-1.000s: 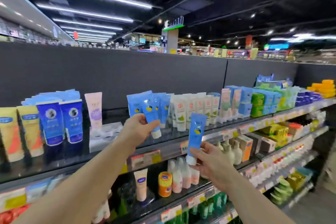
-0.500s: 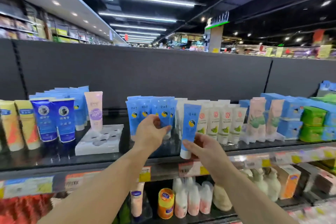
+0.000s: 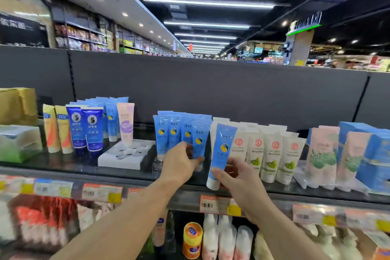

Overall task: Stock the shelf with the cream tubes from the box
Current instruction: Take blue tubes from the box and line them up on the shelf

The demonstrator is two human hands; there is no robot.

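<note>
We reach both arms up to the dark shelf [image 3: 63, 170]. Our left hand [image 3: 179, 164] has its fingers curled round the lower part of the rightmost tube in the standing row of light-blue cream tubes [image 3: 168, 133]; this gripped tube [image 3: 199, 139] rises upright above our knuckles, cap end down behind the fingers, and touches its neighbour in the row on the side away from our thumb. Whether its cap rests on the shelf we cannot tell, since the hand hides it.

Our right hand [image 3: 240, 177] pinches a second blue tube [image 3: 221, 154] near its white cap, thumb across the front and fingers [image 3: 234, 162] wrapped behind. The tube stands nearly upright, leaning slightly, its crimped end well above our fingertips and its cap just below the thumb, at the shelf's front edge. It sits between our two hands, just beside the tube in our left.

Beyond our right fingers stand white tubes with green fruit [image 3: 270, 154], touching one another. Past our left hand lies a white moulded tray [image 3: 126, 154], then dark-blue tubes [image 3: 84, 131]. The box is not in sight.
</note>
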